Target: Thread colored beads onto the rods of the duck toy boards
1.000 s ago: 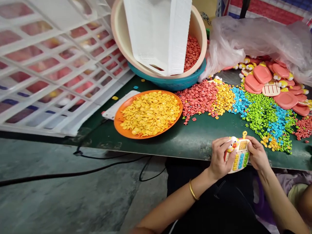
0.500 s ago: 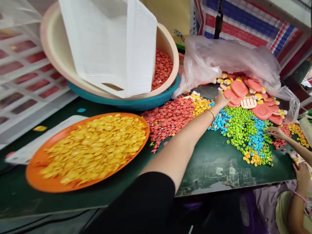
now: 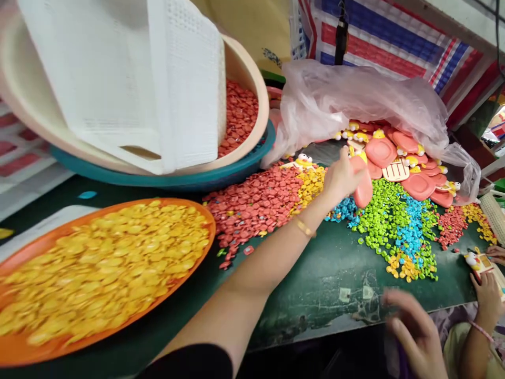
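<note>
My left hand (image 3: 340, 179) reaches across the green table (image 3: 315, 287) and is closed on a pink toy shell (image 3: 362, 190), held just above the loose buttons. Behind it lies a heap of pink shells and duck-faced toy parts (image 3: 418, 184), half under a clear plastic bag (image 3: 355, 100). My right hand (image 3: 414, 331) is blurred at the table's near edge, fingers apart, holding nothing I can see. Piles of red buttons (image 3: 256, 202), green buttons (image 3: 386, 210) and blue buttons (image 3: 410, 231) lie spread below my left hand.
An orange tray (image 3: 23, 352) of yellow buttons (image 3: 98, 263) sits at the near left. Behind it a cream basin (image 3: 244, 68) with red buttons and a white basket (image 3: 118, 79) rests in a teal basin (image 3: 221, 176). A co-worker's hands (image 3: 489, 287) hold a toy at the far right.
Both hands held a toy keypad at the table edge. My left hand then reached to the pink heap and now has lifted one pink shell; my right hand has come back into view.
</note>
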Available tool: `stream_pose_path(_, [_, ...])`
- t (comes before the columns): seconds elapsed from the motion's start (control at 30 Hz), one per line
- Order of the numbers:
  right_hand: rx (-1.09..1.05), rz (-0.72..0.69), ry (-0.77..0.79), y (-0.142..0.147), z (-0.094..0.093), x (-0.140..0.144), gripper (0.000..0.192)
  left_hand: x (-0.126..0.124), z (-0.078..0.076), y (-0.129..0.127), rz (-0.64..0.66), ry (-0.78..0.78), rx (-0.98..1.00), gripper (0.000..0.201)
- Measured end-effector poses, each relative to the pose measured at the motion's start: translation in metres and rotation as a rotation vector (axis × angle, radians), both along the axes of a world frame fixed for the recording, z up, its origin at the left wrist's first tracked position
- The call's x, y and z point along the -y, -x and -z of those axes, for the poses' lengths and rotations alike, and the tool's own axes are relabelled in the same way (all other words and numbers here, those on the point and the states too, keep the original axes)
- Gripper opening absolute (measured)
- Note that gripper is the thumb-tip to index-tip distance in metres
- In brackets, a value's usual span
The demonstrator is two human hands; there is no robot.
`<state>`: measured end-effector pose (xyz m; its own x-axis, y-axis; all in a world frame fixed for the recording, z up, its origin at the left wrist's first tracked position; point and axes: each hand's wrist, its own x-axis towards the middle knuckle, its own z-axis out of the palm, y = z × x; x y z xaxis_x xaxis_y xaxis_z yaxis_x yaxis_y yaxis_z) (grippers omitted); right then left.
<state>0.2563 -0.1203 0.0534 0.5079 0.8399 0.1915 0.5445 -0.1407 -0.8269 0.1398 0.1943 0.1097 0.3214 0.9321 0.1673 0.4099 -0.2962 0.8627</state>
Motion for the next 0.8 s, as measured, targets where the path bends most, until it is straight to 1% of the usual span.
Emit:
stream_pose_path(0.03, [0.024, -0.059, -0.003, 0.036, -0.002, -0.016, 0.075, 0.028, 0.002, 0.023, 0.004, -0.058, -0.078, 0.064])
stream_pose_path(0.07, [0.061, -0.104, -0.024, 0.068, -0.002, -0.030, 0.089, 0.058, 0.005, 0.045, 0.037, -0.092, -0.144, 0.067])
stream_pose_path(0.1, [0.081, -0.139, -0.052, 0.094, 0.001, -0.042, 0.099, 0.090, 0.008, 0.065, 0.089, -0.097, -0.173, 0.067])
stream_pose_path(0.13, [0.068, -0.164, -0.075, 0.113, 0.006, -0.050, 0.103, 0.119, 0.011, 0.083, 0.144, -0.086, -0.159, 0.065])
stream_pose_path(0.17, [0.018, -0.177, -0.087, 0.127, 0.012, -0.054, 0.100, 0.146, 0.016, 0.098, 0.198, -0.069, -0.102, 0.064])
stream_pose_path(0.2, [-0.064, -0.176, -0.083, 0.134, 0.019, -0.056, 0.091, 0.167, 0.023, 0.111, 0.263, -0.067, -0.030, 0.062])
stream_pose_path(0.23, [-0.148, -0.167, -0.066, 0.136, 0.026, -0.055, 0.082, 0.183, 0.031, 0.122, 0.334, -0.100, 0.029, 0.063])
stream_pose_path(0.27, [-0.205, -0.152, -0.041, 0.134, 0.033, -0.052, 0.075, 0.193, 0.040, 0.132, 0.358, -0.150, 0.049, 0.063])
stream_pose_path(0.3, [-0.215, -0.141, -0.011, 0.128, 0.039, -0.049, 0.070, 0.199, 0.051, 0.141, 0.358, -0.203, 0.028, 0.059])
stream_pose_path(0.33, [-0.171, -0.130, 0.010, 0.121, 0.044, -0.048, 0.066, 0.202, 0.062, 0.149, 0.354, -0.248, -0.027, 0.054])
stream_pose_path(0.4, [0.036, -0.087, 0.000, 0.107, 0.046, -0.053, 0.056, 0.203, 0.083, 0.161, 0.380, -0.291, -0.173, 0.046])
stream_pose_path(0.47, [0.256, -0.079, -0.061, 0.101, 0.039, -0.074, 0.038, 0.206, 0.100, 0.168, 0.400, -0.297, -0.292, 0.045])
stream_pose_path(0.5, [0.330, -0.110, -0.088, 0.101, 0.035, -0.092, 0.029, 0.209, 0.105, 0.169, 0.388, -0.298, -0.330, 0.046])
stream_pose_path(0.53, [0.364, -0.186, -0.098, 0.105, 0.030, -0.112, 0.024, 0.213, 0.108, 0.170, 0.361, -0.299, -0.357, 0.046])
stream_pose_path(0.57, [0.368, -0.314, -0.058, 0.110, 0.026, -0.134, 0.024, 0.217, 0.109, 0.170, 0.325, -0.300, -0.374, 0.047])
stream_pose_path(0.63, [0.465, -0.476, 0.066, 0.125, 0.023, -0.177, 0.018, 0.224, 0.110, 0.169, 0.252, -0.297, -0.391, 0.046])
stream_pose_path(0.7, [0.586, -0.567, 0.206, 0.138, 0.026, -0.209, 0.014, 0.228, 0.108, 0.171, 0.205, -0.286, -0.403, 0.045])
stream_pose_path(0.73, [0.641, -0.593, 0.262, 0.143, 0.028, -0.219, 0.015, 0.228, 0.108, 0.173, 0.192, -0.276, -0.408, 0.044])
stream_pose_path(0.8, [0.723, -0.632, 0.322, 0.146, 0.034, -0.230, 0.021, 0.226, 0.108, 0.178, 0.178, -0.256, -0.409, 0.043])
